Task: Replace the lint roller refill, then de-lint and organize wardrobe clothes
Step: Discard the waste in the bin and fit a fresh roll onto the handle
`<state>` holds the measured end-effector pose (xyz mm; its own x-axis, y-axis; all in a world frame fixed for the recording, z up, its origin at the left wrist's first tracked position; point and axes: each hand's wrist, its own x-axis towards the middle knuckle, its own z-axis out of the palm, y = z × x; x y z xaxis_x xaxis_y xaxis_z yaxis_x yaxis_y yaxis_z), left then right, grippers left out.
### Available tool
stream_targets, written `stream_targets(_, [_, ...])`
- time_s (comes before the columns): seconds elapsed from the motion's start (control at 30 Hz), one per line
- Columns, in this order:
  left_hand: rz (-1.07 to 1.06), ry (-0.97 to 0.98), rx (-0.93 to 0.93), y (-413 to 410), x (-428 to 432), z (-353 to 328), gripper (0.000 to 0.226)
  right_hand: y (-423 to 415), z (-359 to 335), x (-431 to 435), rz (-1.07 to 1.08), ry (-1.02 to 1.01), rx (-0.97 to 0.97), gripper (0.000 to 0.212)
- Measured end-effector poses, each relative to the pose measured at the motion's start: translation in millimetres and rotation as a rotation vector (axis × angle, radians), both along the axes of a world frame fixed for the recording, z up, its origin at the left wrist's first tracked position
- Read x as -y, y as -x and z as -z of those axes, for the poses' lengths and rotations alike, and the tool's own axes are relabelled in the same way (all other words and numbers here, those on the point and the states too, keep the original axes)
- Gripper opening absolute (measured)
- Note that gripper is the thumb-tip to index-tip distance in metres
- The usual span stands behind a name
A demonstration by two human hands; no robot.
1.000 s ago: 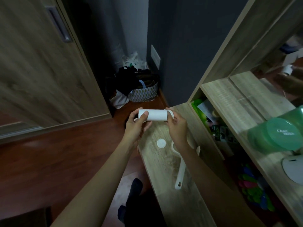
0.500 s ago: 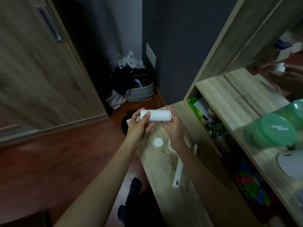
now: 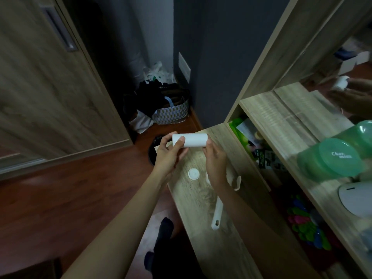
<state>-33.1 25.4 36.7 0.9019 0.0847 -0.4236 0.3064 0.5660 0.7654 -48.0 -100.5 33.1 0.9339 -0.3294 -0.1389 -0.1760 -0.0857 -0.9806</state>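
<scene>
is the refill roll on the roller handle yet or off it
Off. The left hand and right hand hold the white roll up, while the handle lies on the shelf below.

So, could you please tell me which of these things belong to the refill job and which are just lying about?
Job: refill roll in left hand and right hand; roller handle; round cap.
Lying about: green tub; patterned basket.

Refill roll (image 3: 190,140): matt white paper; shelf (image 3: 203,200): pale wood grain, matt; roller handle (image 3: 217,213) and round cap (image 3: 193,174): smooth white plastic; green tub (image 3: 334,158): glossy plastic; floor (image 3: 70,198): glossy dark wood.
</scene>
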Motion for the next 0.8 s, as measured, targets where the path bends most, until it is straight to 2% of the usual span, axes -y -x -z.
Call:
stream_targets(0.13, [0.014,-0.012,0.003,0.2,0.8,2.5,0.038,2.5,3.0,-7.2,-0.006,-0.011,-0.035,0.042])
stream_targets(0.2, [0.054,-0.137,0.032,-1.2,-4.0,6.2,0.039,0.5,2.9,-7.0,0.015,-0.05,-0.043,0.04])
stream_targets(0.3, [0.162,-0.408,0.105,-2.1,-10.8,13.1,0.038,-4.8,-0.1,-0.7,0.143,-0.241,-0.086,0.034])
stream_targets(0.43, [0.241,-0.466,0.161,2.0,-7.6,17.2,0.037,-7.0,-10.8,14.9,0.188,-0.483,-0.196,0.037])
stream_targets(0.53, [0.333,-0.539,0.193,8.0,-4.8,25.1,0.052,-4.6,-12.9,28.3,0.196,-0.552,-0.218,0.039])
stream_targets(0.67, [0.633,-0.938,0.196,21.7,-7.5,45.6,0.078,-1.8,-4.3,43.6,0.24,-0.549,-0.227,0.037])
stream_targets(0.73, [0.759,-1.196,0.321,30.1,-7.8,59.1,0.084,-0.4,0.1,48.4,0.267,-0.547,-0.239,0.036])
stream_targets(0.8, [0.829,-1.311,0.392,36.4,-6.5,68.4,0.083,1.1,3.1,51.6,0.292,-0.563,-0.245,0.033])
